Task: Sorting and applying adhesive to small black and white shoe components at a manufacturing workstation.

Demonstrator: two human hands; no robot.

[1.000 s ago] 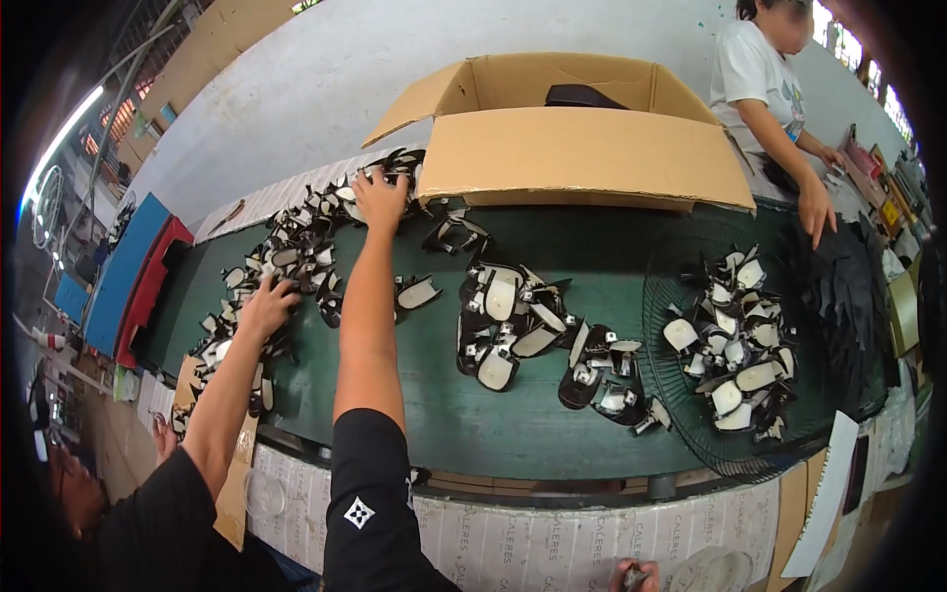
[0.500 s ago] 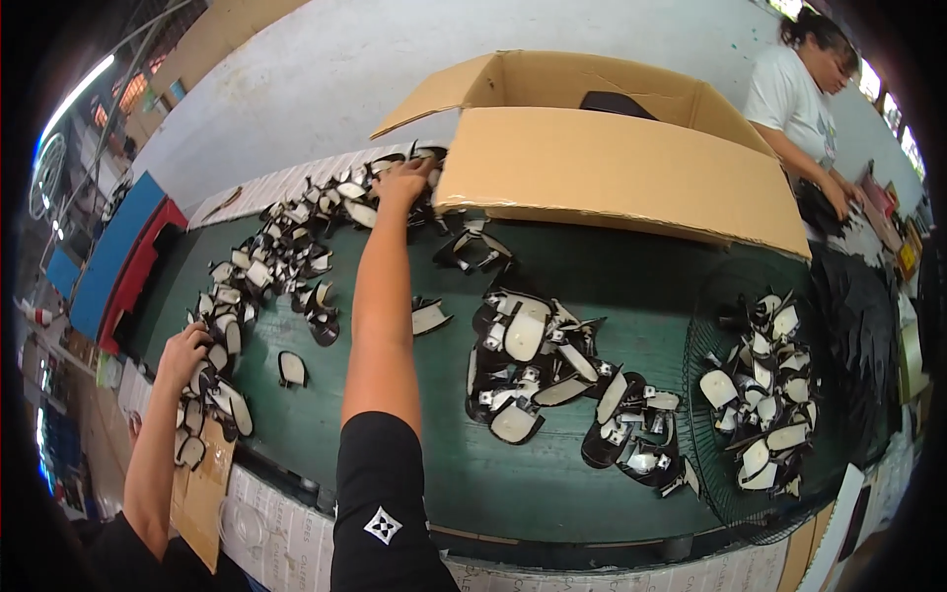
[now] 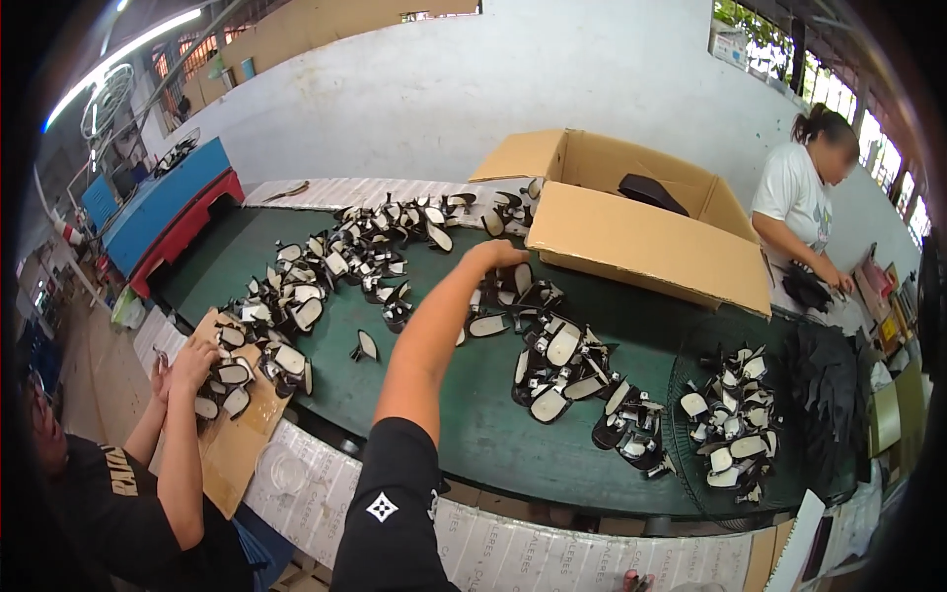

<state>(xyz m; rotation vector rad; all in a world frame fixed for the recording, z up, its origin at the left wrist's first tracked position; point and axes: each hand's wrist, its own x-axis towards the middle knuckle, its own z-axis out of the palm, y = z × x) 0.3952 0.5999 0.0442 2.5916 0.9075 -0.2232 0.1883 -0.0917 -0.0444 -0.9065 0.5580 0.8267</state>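
Observation:
My left hand point(image 3: 498, 256), on the arm stretched forward, is beside the cardboard box's near left corner. Its fingers curl over a black shoe part point(image 3: 522, 280) with a cream pad, partly hidden by the hand. More such parts, with shiny metal bits, form a cluster point(image 3: 563, 344) just nearer on the green tabletop point(image 3: 464, 395). A long heap of them point(image 3: 335, 261) curves away to the left. Only the fingertips of my right hand point(image 3: 631, 580) show, at the lower edge, closed round something small and dark that I cannot make out.
An open cardboard box point(image 3: 641, 232) stands at the back. At the right, a wire-mesh basket point(image 3: 681, 434) holds several shoe parts, beside dark sheet material point(image 3: 829, 395). One co-worker's hand point(image 3: 194, 363) handles parts on cardboard at left; another person point(image 3: 794, 197) works at far right.
My left hand has come away from the far heap toward the nearer cluster, and shoe parts now lie by it. The view has shifted, bringing my right fingertips in.

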